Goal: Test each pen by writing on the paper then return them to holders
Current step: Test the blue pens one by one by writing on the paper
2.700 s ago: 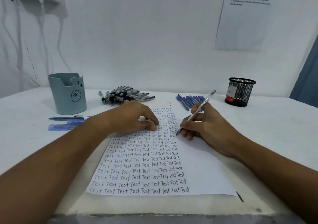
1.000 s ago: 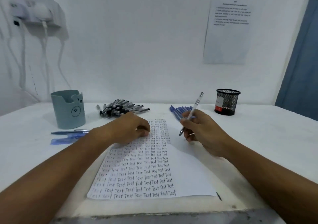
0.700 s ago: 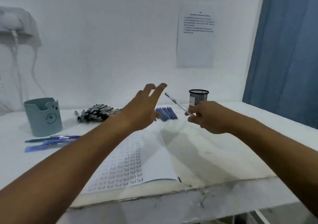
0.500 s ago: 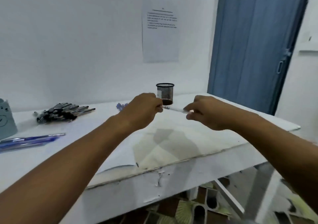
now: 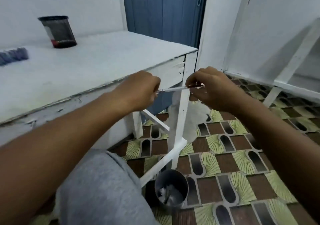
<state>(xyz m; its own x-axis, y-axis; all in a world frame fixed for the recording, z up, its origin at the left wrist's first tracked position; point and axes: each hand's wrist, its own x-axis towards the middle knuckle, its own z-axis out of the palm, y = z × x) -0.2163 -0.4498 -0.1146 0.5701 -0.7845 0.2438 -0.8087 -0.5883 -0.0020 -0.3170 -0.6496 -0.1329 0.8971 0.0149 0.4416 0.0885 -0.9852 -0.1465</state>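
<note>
A slim clear pen (image 5: 174, 89) is held level in front of the table's right corner, over the floor. My left hand (image 5: 138, 90) pinches its left end and my right hand (image 5: 210, 89) pinches its right end, fingers curled round it. The black mesh holder (image 5: 58, 31) stands at the back of the white table (image 5: 97, 58). A bunch of blue pens (image 5: 13, 55) lies at the table's left edge of view, blurred. The paper and the blue-grey holder are out of view.
A round metal bin (image 5: 171, 192) with crumpled white scraps stands on the patterned tile floor beside the table leg (image 5: 178, 121). My grey-clad knee (image 5: 102, 186) is at the bottom. A blue door (image 5: 164, 12) and a white frame (image 5: 294, 60) lie behind.
The view swung right and down, off the paper toward the floor. Both hands carried the pen from over the table to beyond its right corner, each still holding one end.
</note>
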